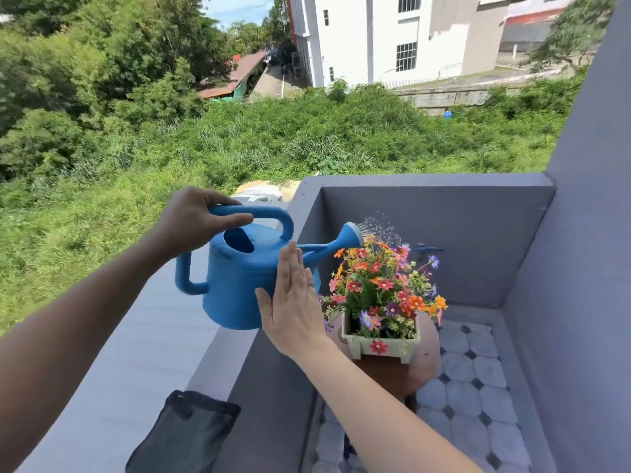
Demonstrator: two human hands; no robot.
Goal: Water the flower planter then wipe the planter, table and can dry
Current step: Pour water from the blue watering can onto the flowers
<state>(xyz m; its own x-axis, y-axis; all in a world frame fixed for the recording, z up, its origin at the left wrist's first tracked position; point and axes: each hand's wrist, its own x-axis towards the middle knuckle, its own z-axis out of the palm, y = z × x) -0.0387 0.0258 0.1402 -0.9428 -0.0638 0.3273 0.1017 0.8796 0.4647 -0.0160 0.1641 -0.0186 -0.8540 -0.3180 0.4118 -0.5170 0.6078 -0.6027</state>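
A blue watering can (pixel 239 278) hangs in the air, tilted right, with water spraying from its rose (pixel 351 235) over the flowers. My left hand (pixel 194 220) grips the can's top handle. My right hand (pixel 293 302) lies flat with straight fingers against the can's right side. The white square planter (pixel 379 344), painted with a red flower, holds a bunch of orange, red and purple flowers (pixel 382 285). It stands on a small round brown table (pixel 392 373) in the balcony corner.
A dark cloth (pixel 184 435) lies on the wide grey parapet ledge (pixel 136 336) at the lower left. Grey balcony walls (pixel 444 233) close in the corner. White and black tiles (pixel 471 387) cover the floor. A steep drop with greenery lies beyond the ledge.
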